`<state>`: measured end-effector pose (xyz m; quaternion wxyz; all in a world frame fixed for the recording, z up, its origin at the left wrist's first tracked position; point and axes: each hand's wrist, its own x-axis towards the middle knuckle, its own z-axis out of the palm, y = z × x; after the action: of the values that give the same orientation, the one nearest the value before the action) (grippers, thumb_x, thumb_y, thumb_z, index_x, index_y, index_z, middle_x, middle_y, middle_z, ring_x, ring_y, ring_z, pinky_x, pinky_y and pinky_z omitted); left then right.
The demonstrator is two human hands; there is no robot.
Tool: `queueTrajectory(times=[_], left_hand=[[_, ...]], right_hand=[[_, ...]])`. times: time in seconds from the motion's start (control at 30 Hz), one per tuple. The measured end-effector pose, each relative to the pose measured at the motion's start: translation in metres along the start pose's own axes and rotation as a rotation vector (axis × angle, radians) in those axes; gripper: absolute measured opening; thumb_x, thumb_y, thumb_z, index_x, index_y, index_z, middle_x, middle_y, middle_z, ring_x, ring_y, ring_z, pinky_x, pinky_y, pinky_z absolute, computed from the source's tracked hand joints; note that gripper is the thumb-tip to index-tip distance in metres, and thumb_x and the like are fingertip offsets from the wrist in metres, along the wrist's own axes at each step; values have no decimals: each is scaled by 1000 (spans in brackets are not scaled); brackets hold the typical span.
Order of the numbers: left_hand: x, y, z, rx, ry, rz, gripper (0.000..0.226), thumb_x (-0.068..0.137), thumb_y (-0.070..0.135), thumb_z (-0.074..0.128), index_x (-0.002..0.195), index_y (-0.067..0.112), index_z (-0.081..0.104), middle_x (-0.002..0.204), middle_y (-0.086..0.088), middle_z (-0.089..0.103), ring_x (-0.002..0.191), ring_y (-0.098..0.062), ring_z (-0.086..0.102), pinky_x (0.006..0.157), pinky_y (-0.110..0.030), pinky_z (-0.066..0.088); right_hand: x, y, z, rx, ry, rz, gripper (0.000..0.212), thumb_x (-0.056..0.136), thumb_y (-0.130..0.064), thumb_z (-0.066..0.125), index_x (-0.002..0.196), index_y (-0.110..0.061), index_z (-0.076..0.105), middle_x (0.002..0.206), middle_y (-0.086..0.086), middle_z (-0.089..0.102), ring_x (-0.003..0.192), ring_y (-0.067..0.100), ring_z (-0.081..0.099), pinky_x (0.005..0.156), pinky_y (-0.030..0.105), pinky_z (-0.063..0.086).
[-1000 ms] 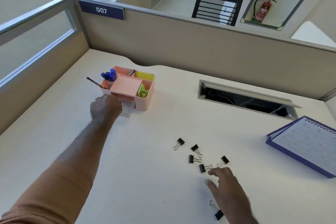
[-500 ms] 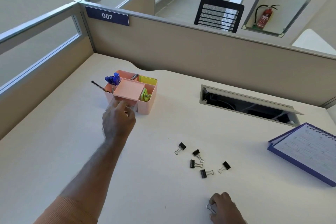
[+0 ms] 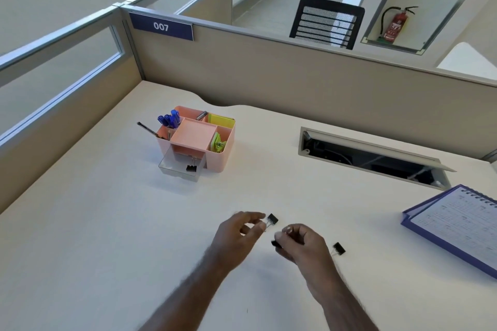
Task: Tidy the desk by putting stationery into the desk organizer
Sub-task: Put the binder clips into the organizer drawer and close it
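**Hands at the clip cluster, drawer standing open**

Left hand [image 3: 236, 234] hovers over the desk [image 3: 107, 236], thumb and forefinger drawn close together at the wire handle of a black binder clip [image 3: 272, 219]; blur prevents telling whether the pinch has closed or is just short of contact. Right hand [image 3: 298, 244] sits just beside it, fingers curled around something small and black (probably a second clip, mostly hidden by the fingers). A third clip [image 3: 338, 248] lies loose on the desk just right of the right hand.

Pink desk organizer [image 3: 200, 140] stands well apart, ahead and to the left. Its clear drawer [image 3: 180, 165] is pulled out toward the person, with one clip [image 3: 191, 168] already inside. Pens and yellow-green items fill the upper compartments.

Key relation: the drawer lies forward-left of both hands, and the left hand is the nearer one. The drawer mouth opens upward, facing the person, so a clip can be dropped in from above.

Judgement: gathering stage, deposit next. Risk: a weak pinch on the thin wire handle lets the clip slip.
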<state>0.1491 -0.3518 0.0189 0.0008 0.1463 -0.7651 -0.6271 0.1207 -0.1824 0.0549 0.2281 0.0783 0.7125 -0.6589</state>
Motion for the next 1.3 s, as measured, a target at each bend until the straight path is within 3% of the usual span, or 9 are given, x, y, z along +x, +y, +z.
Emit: queueTrajectory(times=[0.13,0.23,0.37,0.47,0.57,0.67,0.73,0.97,1.3], left_hand=[[-2,12,-5,-201,-64,-25,14,87,12,73,101,16,76,95,-7,73,79,-21,70,73,-32,59],[3,22,-11,-228,-50,-16,13,85,7,74,98,9,77,90,-7,75,75,-16,70,71,-28,58],[16,32,-27,-164,2,2,9,86,6,72,95,7,76,84,-8,76,69,-14,69,65,-26,56],[39,32,-55,22,233,67,10,83,14,76,84,25,75,72,10,73,55,-1,58,57,-18,45],[61,32,-99,318,474,95,7,84,31,76,89,30,73,84,14,71,60,-3,57,61,-24,46],[76,31,-136,587,619,117,24,86,32,73,106,20,75,101,2,72,78,-18,65,66,-31,54],[84,31,-149,714,673,126,26,86,29,74,109,17,75,103,-2,72,82,-20,66,63,-32,53],[112,11,-163,1111,608,6,27,80,32,80,104,21,78,86,-3,73,73,-22,64,63,-34,54],[123,15,-163,1297,435,-219,29,84,35,75,104,15,74,88,-5,72,81,-22,65,75,-36,53]], right_hand=[[5,-22,16,266,14,27,19,80,-12,73,87,3,63,92,24,70,89,30,71,69,25,57],[5,-32,27,237,46,17,14,82,-13,71,82,-2,63,94,26,71,91,35,71,49,12,47],[8,-37,31,125,31,-29,17,83,-21,71,92,-7,67,96,20,71,90,30,71,47,12,45],[13,-27,20,24,64,-42,17,84,-27,71,98,-18,68,97,11,71,86,20,69,61,29,57],[17,-14,-3,-66,142,-30,7,86,-22,68,92,-22,70,88,2,71,79,16,68,72,44,57],[20,-3,-25,-266,264,-88,10,86,-18,66,89,-27,70,86,-6,71,70,9,66,75,43,57],[20,1,-34,-446,324,-118,11,86,-20,64,89,-30,68,88,-13,70,64,2,63,66,32,53],[23,25,-41,-1059,260,-85,13,85,-35,57,97,-41,59,105,-15,55,88,8,57,72,33,51],[23,37,-35,-1180,149,35,20,82,-39,61,100,-34,53,107,-9,44,95,13,56,69,31,48]])
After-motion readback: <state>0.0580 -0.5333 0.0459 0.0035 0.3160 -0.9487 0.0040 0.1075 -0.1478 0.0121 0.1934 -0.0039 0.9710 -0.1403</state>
